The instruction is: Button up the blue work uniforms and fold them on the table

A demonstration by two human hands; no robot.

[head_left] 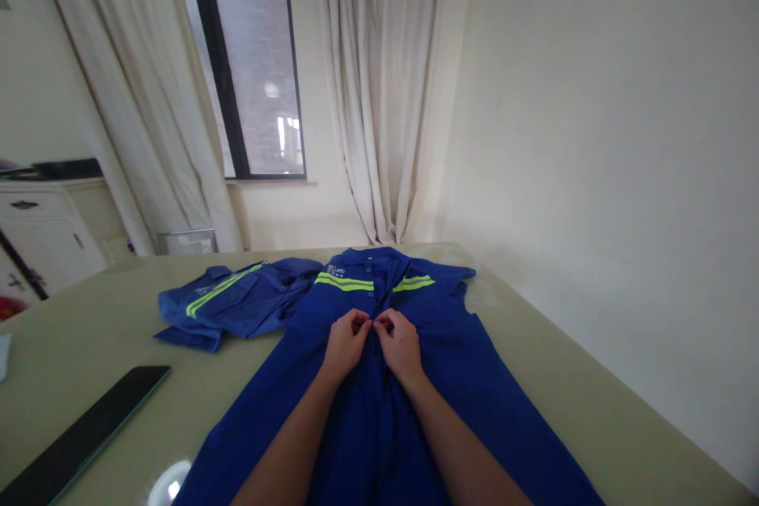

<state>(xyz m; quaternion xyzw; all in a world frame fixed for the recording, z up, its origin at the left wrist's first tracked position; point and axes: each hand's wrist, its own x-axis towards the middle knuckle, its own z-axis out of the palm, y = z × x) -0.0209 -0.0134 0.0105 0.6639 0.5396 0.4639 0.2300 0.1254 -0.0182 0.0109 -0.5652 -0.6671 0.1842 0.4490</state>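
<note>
A blue work garment [468, 364] with yellow-green reflective stripes lies spread on the table, its collar at the far end. Both hands meet at its front opening, just below the chest stripe. My left hand [346, 341] pinches one edge of the front placket. Close against it, my right hand [398, 341] pinches the other edge, fingertips nearly touching. Whether a button sits between the fingers is too small to tell. Buttons show above the hands, near the collar, where the front hangs partly apart.
A second blue garment [249, 302] with a matching stripe lies crumpled to the left. On the pale green tabletop [195, 379] rests a long dark flat object [88, 435]. A wall [622, 174] borders the table's right side; curtains [385, 95] and a window [258, 55] stand behind.
</note>
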